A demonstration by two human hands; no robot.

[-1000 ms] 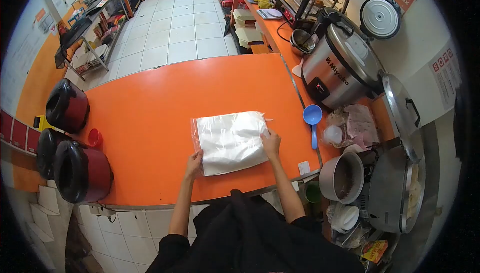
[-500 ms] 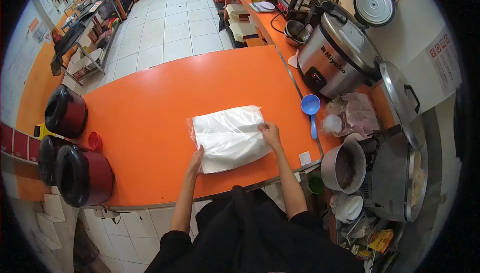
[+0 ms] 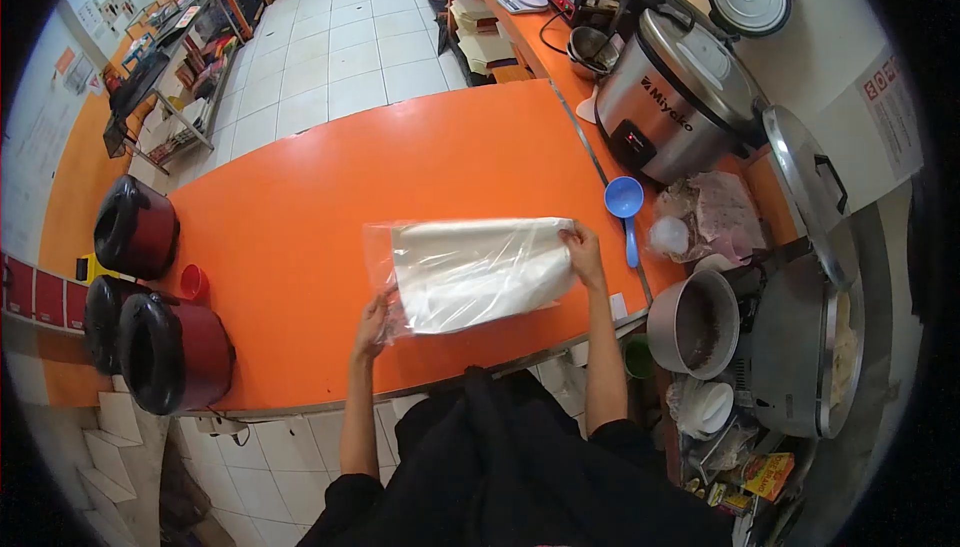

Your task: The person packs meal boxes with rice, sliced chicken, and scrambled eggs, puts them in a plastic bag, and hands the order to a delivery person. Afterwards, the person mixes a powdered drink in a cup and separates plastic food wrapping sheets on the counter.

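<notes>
A stack of white sheets (image 3: 480,272) lies in a clear plastic bag over the orange tabletop (image 3: 290,207), near its front edge. Loose clear plastic (image 3: 380,252) sticks out past the stack's left end. My left hand (image 3: 372,325) is closed on this plastic at the lower left corner. At the upper right end, my right hand (image 3: 584,253) grips the stack, its thumb on top and the other fingers partly hidden. Whether the stack rests fully on the table or is slightly raised, I cannot tell.
A blue scoop (image 3: 625,209) lies to the right, near a large steel rice cooker (image 3: 665,97) and a metal pot (image 3: 690,327). On the left stand several dark red containers with black lids (image 3: 180,352), beside a red cup (image 3: 194,283). Tiled floor (image 3: 340,37) stretches beyond the table.
My hands have moved apart, the left one leftward and the right one rightward and up. The stack has shifted right and looks flatter, with more loose plastic showing at its left.
</notes>
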